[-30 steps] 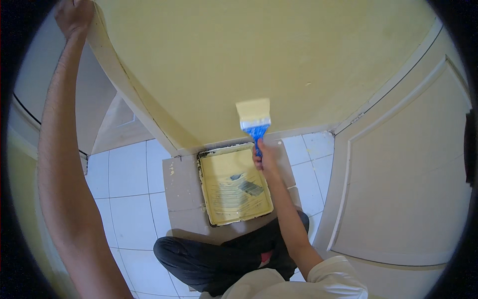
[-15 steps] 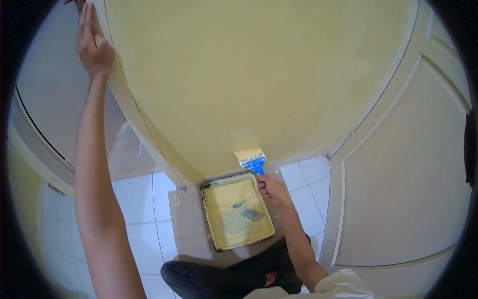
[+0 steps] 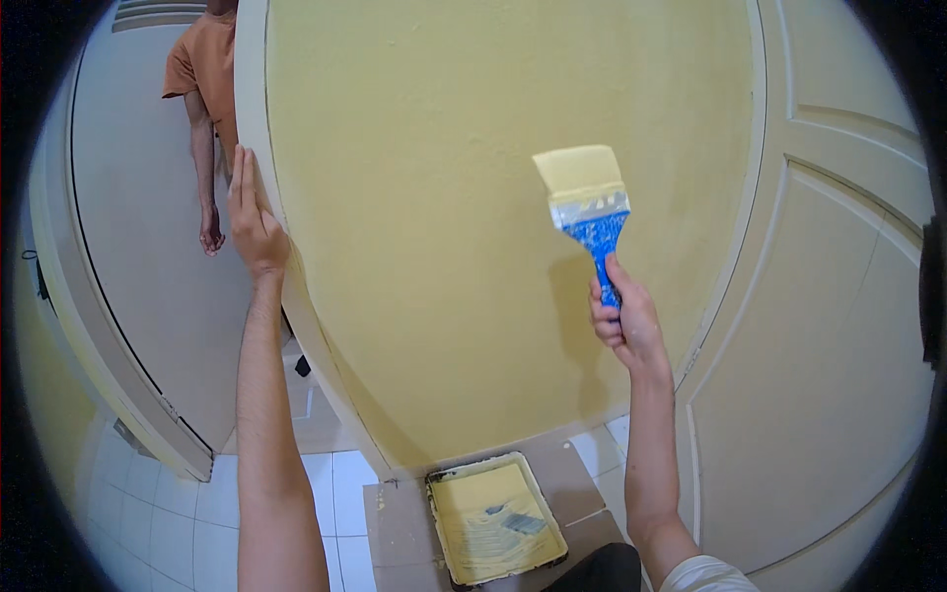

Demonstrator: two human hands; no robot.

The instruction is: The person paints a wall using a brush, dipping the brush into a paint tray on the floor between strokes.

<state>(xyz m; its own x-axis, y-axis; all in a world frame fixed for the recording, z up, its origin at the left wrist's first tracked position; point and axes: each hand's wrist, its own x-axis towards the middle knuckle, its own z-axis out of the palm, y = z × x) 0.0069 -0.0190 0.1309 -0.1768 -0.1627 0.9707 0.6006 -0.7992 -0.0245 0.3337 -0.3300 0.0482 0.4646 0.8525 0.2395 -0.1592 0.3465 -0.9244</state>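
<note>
A wide paintbrush [image 3: 595, 222] with a paint-smeared blue handle is gripped in my right hand [image 3: 631, 314]. Its bristles point up, loaded with pale yellow paint, in front of the yellow wall [image 3: 444, 247]. Whether the bristles touch the wall I cannot tell. My left hand [image 3: 258, 232] rests open against the white door frame [image 3: 254, 89], fingers stretched upward along it. Below, a paint tray [image 3: 483, 488] coated in yellow paint lies on a sheet of brown cardboard [image 3: 395, 528] at the foot of the wall.
Through the doorway on the left stands a person in an orange shirt [image 3: 202, 64], one arm hanging down. A white panelled door [image 3: 819, 296] borders the wall on the right. White floor tiles [image 3: 217, 503] show around the cardboard, and my dark-clothed knee [image 3: 607, 570] is near the tray.
The paintbrush has risen with my right hand from just above the tray to mid-wall. The view has tilted upward, bringing the person in orange into sight. My left hand stays on the frame.
</note>
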